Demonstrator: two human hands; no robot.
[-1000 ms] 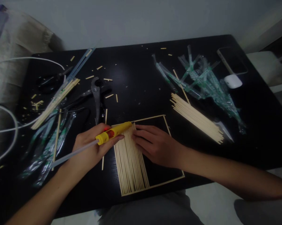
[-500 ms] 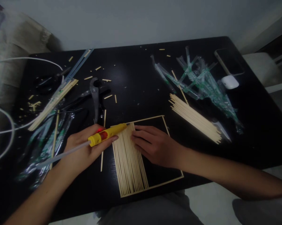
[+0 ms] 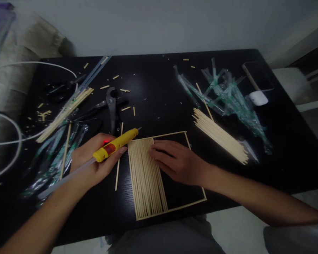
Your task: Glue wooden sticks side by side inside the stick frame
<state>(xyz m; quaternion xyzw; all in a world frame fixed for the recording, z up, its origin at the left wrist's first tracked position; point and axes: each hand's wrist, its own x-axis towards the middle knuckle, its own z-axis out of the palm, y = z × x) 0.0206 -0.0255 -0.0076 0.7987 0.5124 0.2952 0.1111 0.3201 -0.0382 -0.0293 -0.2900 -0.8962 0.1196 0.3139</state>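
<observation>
My left hand (image 3: 91, 158) is closed around a yellow glue gun (image 3: 116, 143), whose metal tip points up and right, just beyond the upper left corner of a thin stick frame (image 3: 185, 205). A translucent glue stick (image 3: 66, 178) juts from the gun's back, and a red light glows beside it. Inside the frame's left half, wooden sticks (image 3: 145, 176) lie side by side. Over their upper right edge is my right hand (image 3: 175, 160), fingers bent and close together, fingertips pressing on the outermost stick. The thumb is mostly hidden.
Pliers (image 3: 111, 106), scissors (image 3: 58, 90) and a white cable (image 3: 18, 143) lie left, with plastic wrappers (image 3: 53, 165) and cut stick bits. On the right are a stick bundle (image 3: 219, 135), a knife (image 3: 250, 150), more wrappers (image 3: 230, 91), a white case (image 3: 258, 98) and a phone (image 3: 258, 76).
The glue gun in my left hand has moved slightly left and up, so its tip has come away from the sticks. My right hand stays at nearly the same place.
</observation>
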